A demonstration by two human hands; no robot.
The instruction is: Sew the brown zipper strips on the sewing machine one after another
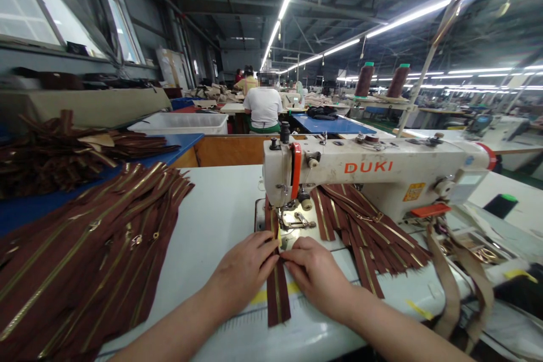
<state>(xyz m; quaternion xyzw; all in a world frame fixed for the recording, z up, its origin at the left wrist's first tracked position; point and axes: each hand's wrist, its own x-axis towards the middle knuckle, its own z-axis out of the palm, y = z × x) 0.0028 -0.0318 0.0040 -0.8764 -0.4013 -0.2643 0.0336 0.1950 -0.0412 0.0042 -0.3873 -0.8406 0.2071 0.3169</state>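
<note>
We had a brown zipper strip lying flat on the white sewing table, its long axis running from the table's near edge straight away from us toward the presser foot of the white sewing machine. Its far end sat at or just under the foot; its near end hung close to the table edge, and the brass teeth ran down the middle.

Our left hand pressed the strip's left edge with fingers narrowed and flat, pinning the tape rather than gripping it. Our right hand did the same on the right edge, fingertips nearly meeting the left ones across the teeth.

We judged the main risk to be our fingertips, which lay very near the needle area. The strip could also skew if one hand pushed harder than the other, pulling the seam off line. Whether the needle was down, we could not tell.

Behind the machine head lay a fan of similar brown zippers. A larger heap of zippers covered the table's left side. Further off, a person in a white shirt sat facing away at another station.
</note>
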